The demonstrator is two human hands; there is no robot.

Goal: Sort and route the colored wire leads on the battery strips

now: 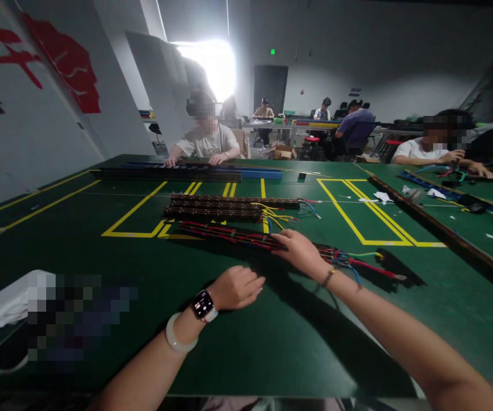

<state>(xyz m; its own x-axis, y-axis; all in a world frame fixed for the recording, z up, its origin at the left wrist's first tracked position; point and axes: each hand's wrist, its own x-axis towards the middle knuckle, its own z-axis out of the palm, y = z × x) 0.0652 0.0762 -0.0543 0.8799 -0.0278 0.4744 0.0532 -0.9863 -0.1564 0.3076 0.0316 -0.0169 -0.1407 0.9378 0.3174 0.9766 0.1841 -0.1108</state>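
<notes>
My right hand reaches over a long dark strip with red wires along it, its fingers closed around the strip's edge. Red, blue and yellow-green leads come out of the strip's right end, and one red lead ends in a metal lug. My left hand, with a watch and a pale bangle on the wrist, hovers nearer to me, its fingers curled together; nothing shows in them. Just beyond the strip lies a stack of similar dark strips with yellow, red and blue leads at the right.
Yellow tape marks the green table. A white object and a blurred dark one lie at the left. A long brown bar runs along the right. Across the table, one person handles dark and blue rails; another works at the right.
</notes>
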